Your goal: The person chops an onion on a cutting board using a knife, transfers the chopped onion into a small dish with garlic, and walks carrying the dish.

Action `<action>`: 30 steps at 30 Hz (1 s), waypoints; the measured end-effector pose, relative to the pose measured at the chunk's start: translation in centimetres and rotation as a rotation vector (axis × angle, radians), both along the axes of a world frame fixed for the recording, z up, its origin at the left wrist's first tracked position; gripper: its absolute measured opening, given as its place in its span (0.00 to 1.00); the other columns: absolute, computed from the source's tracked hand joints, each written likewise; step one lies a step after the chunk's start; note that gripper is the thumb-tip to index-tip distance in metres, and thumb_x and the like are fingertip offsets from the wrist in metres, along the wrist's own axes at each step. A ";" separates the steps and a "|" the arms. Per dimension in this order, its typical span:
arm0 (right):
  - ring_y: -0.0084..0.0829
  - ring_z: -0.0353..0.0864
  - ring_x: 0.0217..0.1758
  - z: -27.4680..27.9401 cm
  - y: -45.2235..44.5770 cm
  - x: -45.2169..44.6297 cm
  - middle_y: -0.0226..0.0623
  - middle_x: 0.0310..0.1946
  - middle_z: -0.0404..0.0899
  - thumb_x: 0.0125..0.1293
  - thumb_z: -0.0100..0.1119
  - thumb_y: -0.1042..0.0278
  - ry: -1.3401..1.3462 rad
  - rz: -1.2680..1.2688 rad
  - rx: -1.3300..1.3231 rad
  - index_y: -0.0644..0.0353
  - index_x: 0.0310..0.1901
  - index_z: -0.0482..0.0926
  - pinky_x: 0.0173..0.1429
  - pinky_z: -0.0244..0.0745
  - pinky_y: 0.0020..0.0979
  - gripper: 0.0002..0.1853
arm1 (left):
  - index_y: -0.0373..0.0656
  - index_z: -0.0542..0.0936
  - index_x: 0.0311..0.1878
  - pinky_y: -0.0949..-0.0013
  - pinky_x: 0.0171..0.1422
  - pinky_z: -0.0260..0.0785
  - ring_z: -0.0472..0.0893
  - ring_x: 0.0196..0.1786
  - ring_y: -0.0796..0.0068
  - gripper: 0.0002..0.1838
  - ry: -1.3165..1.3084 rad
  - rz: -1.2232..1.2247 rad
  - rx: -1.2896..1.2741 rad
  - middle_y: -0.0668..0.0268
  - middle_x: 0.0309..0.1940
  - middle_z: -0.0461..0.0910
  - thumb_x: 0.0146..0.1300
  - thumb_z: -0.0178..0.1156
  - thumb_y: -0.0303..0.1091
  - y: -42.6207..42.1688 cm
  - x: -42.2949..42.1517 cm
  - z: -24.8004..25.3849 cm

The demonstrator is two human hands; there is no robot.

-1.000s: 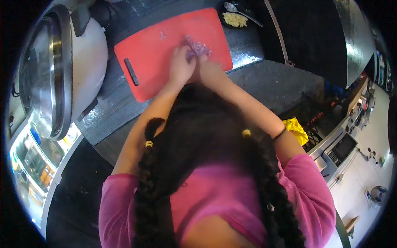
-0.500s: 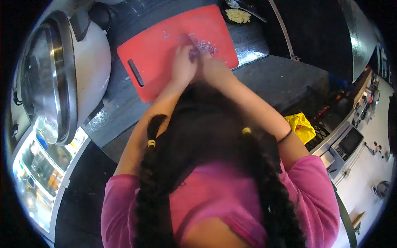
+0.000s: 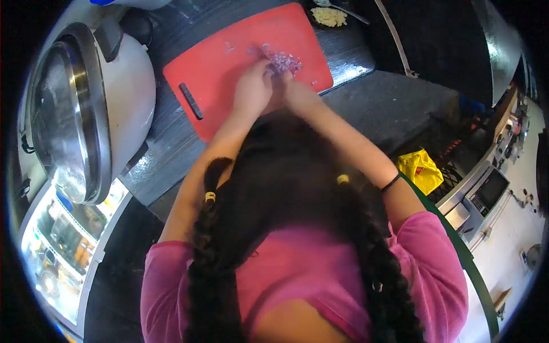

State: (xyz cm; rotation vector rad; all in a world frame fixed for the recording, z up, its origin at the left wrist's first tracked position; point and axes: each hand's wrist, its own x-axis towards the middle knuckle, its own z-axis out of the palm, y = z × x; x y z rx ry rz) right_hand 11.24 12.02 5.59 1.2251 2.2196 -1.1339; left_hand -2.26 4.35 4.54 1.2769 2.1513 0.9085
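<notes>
A red cutting board [image 3: 229, 74] lies tilted on the dark counter, with chopped purple pieces [image 3: 284, 62] on its upper right part. At the lower left edge of that pile is my left hand [image 3: 253, 86], its fingers curled together at something I cannot make out. My right hand [image 3: 299, 94] is close beside it, just below the pile. Its fingers are bent, and blur hides what they hold, if anything. Beyond the board's top right corner, pale yellow chopped bits [image 3: 329, 17] sit on a dark dish with a spoon [image 3: 337, 7].
A large white cooker [image 3: 128, 97] with a glass lid stands at the left. Below it is a lit display case [image 3: 68, 246]. A yellow bag [image 3: 421, 171] and a microwave [image 3: 489, 191] are at the right. Dark hair and braids cover the middle of the view.
The view has shifted slightly, so the board and yellow bits appear higher and a little to the right. Both hands remain at the purple pile, with small movements of the fingers.
</notes>
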 end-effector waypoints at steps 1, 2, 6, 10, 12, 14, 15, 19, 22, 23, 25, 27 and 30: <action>0.63 0.77 0.61 0.7 0.7 0.2 0.69 0.55 0.77 0.81 0.23 0.52 -0.016 -0.026 -0.022 0.74 0.61 0.70 0.66 0.68 0.57 0.32 | 0.37 0.80 0.56 0.53 0.56 0.77 0.83 0.51 0.45 0.18 0.001 -0.008 -0.007 0.48 0.50 0.83 0.62 0.60 0.24 -0.3 -0.3 -0.2; 0.63 0.75 0.64 1.3 1.6 0.6 0.70 0.57 0.76 0.82 0.21 0.49 -0.029 -0.052 -0.035 0.74 0.62 0.70 0.69 0.66 0.57 0.34 | 0.37 0.80 0.55 0.51 0.58 0.75 0.81 0.53 0.44 0.17 0.043 -0.048 0.051 0.48 0.51 0.82 0.62 0.58 0.25 -0.1 -1.0 -0.4; 0.66 0.81 0.48 0.5 3.0 3.9 0.69 0.42 0.81 0.75 0.36 0.66 -0.010 -0.158 0.223 0.67 0.52 0.66 0.55 0.73 0.59 0.14 | 0.37 0.80 0.59 0.53 0.64 0.73 0.79 0.58 0.44 0.20 0.157 -0.062 0.004 0.46 0.56 0.79 0.62 0.55 0.20 0.6 -3.8 0.0; 0.66 0.81 0.49 -1.0 2.9 4.5 0.68 0.43 0.81 0.76 0.33 0.65 -0.028 -0.164 0.245 0.69 0.53 0.67 0.55 0.73 0.59 0.17 | 0.36 0.80 0.59 0.54 0.64 0.72 0.79 0.58 0.45 0.21 0.249 -0.080 0.103 0.47 0.56 0.78 0.62 0.55 0.20 2.1 -5.8 -3.0; 0.64 0.80 0.55 0.2 1.5 3.2 0.65 0.47 0.82 0.82 0.23 0.52 -0.002 -0.236 0.194 0.70 0.58 0.73 0.61 0.73 0.57 0.31 | 0.36 0.80 0.58 0.56 0.63 0.73 0.79 0.56 0.46 0.20 0.271 -0.067 0.155 0.48 0.54 0.78 0.62 0.56 0.21 2.9 -6.2 -5.3; 0.64 0.81 0.53 -2.3 1.1 2.7 0.67 0.45 0.81 0.79 0.27 0.60 0.016 -0.154 0.192 0.72 0.57 0.70 0.58 0.73 0.58 0.24 | 0.36 0.80 0.57 0.56 0.63 0.72 0.78 0.57 0.47 0.19 0.205 -0.146 0.042 0.49 0.53 0.77 0.62 0.57 0.21 3.7 -6.1 -4.7; 0.65 0.81 0.50 -3.2 0.9 2.4 0.69 0.43 0.81 0.76 0.32 0.67 0.034 -0.067 0.189 0.73 0.57 0.67 0.56 0.73 0.59 0.19 | 0.35 0.80 0.57 0.57 0.63 0.72 0.78 0.57 0.48 0.19 0.139 -0.218 -0.072 0.49 0.52 0.77 0.62 0.57 0.22 4.0 -5.9 -4.5; 0.62 0.80 0.57 1.2 -0.4 1.1 0.67 0.49 0.80 0.82 0.22 0.58 0.019 -0.055 0.089 0.74 0.55 0.74 0.62 0.72 0.56 0.30 | 0.36 0.79 0.55 0.57 0.64 0.71 0.77 0.59 0.49 0.19 -0.076 -0.192 -0.044 0.49 0.54 0.76 0.60 0.63 0.26 1.6 -3.9 -3.9; 0.62 0.79 0.58 3.7 -0.6 0.8 0.69 0.49 0.80 0.81 0.23 0.59 -0.032 -0.034 0.048 0.74 0.56 0.74 0.63 0.72 0.56 0.29 | 0.39 0.74 0.61 0.55 0.66 0.70 0.75 0.61 0.47 0.32 -0.028 -0.276 -0.036 0.50 0.57 0.73 0.52 0.72 0.29 -0.4 -2.9 -2.1; 0.62 0.79 0.58 3.0 -0.8 0.9 0.69 0.49 0.80 0.81 0.23 0.59 -0.031 -0.033 0.048 0.74 0.56 0.74 0.63 0.72 0.56 0.29 | 0.39 0.74 0.61 0.55 0.66 0.70 0.75 0.61 0.47 0.32 -0.027 -0.275 -0.036 0.50 0.57 0.73 0.52 0.72 0.29 -0.5 -2.6 -2.1; 0.62 0.80 0.57 0.4 -1.2 0.8 0.68 0.50 0.80 0.80 0.24 0.61 -0.006 0.022 0.101 0.73 0.55 0.74 0.62 0.72 0.56 0.27 | 0.36 0.73 0.62 0.51 0.67 0.69 0.74 0.62 0.43 0.31 0.006 -0.190 -0.025 0.48 0.59 0.73 0.53 0.69 0.29 -0.8 -1.7 -2.2; 0.61 0.80 0.57 -1.2 -0.7 -0.7 0.68 0.49 0.80 0.80 0.25 0.63 -0.003 -0.019 0.082 0.73 0.55 0.73 0.61 0.73 0.56 0.25 | 0.36 0.73 0.61 0.51 0.66 0.69 0.74 0.62 0.43 0.30 0.002 -0.158 -0.034 0.47 0.58 0.73 0.53 0.68 0.27 -0.9 -1.3 -2.3; 0.61 0.81 0.56 1.3 0.1 -1.6 0.68 0.49 0.80 0.79 0.27 0.65 -0.012 -0.042 0.058 0.73 0.57 0.71 0.59 0.74 0.56 0.23 | 0.37 0.73 0.60 0.51 0.65 0.70 0.74 0.61 0.41 0.30 -0.011 -0.093 -0.051 0.48 0.57 0.72 0.51 0.68 0.22 -0.7 -0.7 -2.4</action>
